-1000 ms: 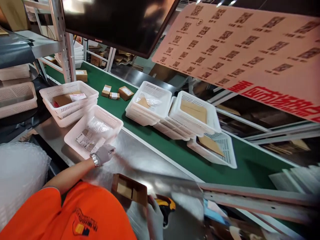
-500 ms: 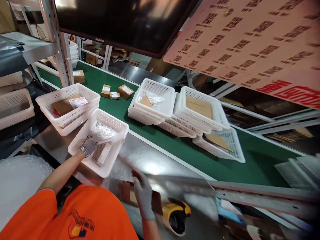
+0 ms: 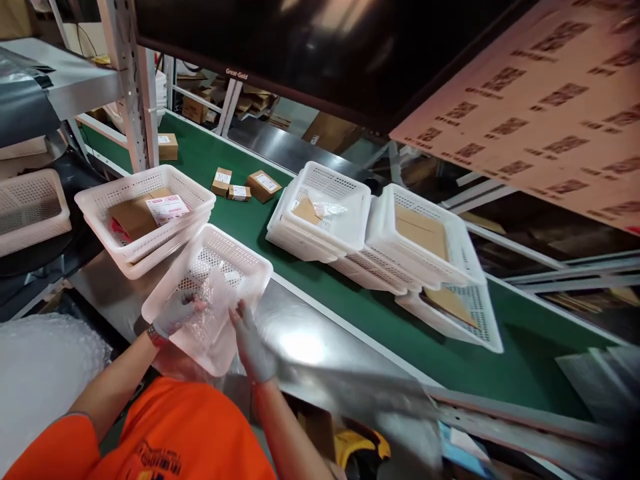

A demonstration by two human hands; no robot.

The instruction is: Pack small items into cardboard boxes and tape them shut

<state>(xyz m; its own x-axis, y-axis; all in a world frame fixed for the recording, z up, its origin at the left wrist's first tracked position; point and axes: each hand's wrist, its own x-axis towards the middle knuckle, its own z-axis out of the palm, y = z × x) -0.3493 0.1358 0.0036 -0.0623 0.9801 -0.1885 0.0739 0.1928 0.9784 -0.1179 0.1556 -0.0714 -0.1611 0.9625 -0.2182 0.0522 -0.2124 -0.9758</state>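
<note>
While bubble wrap (image 3: 213,293) fills the basket (image 3: 240,257), both hands grip it.

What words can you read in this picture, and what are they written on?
"Great-Gold": on the bottom edge of the black monitor overhead.
Cardboard sheet at upper right: rows of dark printed codes, too blurred to read.
Paper slip in the stacked white basket: pink and black print, too small to read.
White labels on the small boxes on the green belt: too small to read.
Emblem on the orange shirt: unreadable.
</note>
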